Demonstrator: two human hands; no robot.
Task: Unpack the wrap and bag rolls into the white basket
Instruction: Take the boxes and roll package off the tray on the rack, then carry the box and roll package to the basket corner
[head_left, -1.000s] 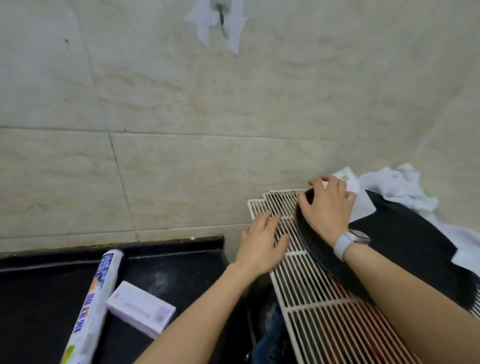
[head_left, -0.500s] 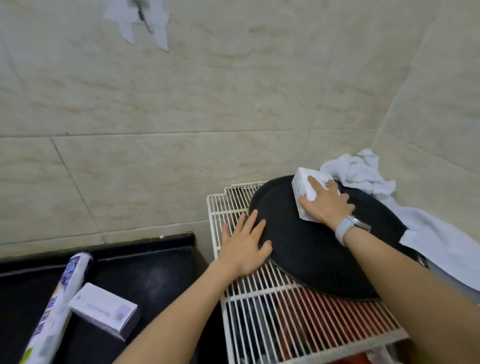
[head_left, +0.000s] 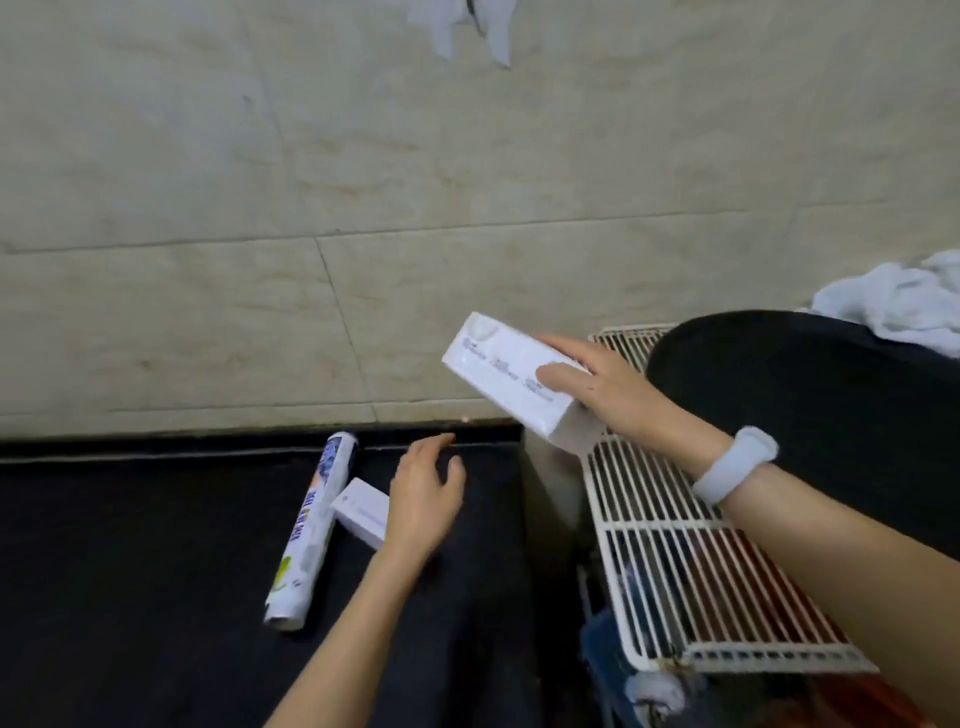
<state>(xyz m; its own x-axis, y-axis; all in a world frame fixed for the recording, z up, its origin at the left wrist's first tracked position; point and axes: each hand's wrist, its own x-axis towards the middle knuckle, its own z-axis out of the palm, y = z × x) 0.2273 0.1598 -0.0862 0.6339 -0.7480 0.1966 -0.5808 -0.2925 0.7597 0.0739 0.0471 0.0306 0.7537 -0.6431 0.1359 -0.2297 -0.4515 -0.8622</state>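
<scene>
Carrying a white box (head_left: 511, 382) in the right hand (head_left: 618, 395), the person is seen from the single head view with the box held in the air, tilted, its far end raised towards the tiled wall (head_left: 363, 182) and its near end just above the left edge of a white wire rack (head_left: 670, 525). The right hand is closed around the box, the thumb lying across the printed top face and the fingers wrapped behind it. The left hand (head_left: 423, 501) is held open and empty, fingers loosely spread, above the black countertop (head_left: 130, 571). Just to its left a smaller white box (head_left: 358, 512) lies on the counter, touching or nearly touching a printed wrap roll (head_left: 311, 535) that lies with one end near the wall. To the right, a round black pan (head_left: 810, 415) rests on the rack, and a white cloth (head_left: 898, 301) is bunched at its far side. A white basket cannot be identified with certainty; none is plainly shown.

The step is judged to be bringing the box over to the counter beside the other packages. It would be done well if the box were kept level and set down flat on the bare counter right of the smaller box, clear of the roll, which could be sent rolling by a knock. The free left hand could be used to steady the box for opening.
</scene>
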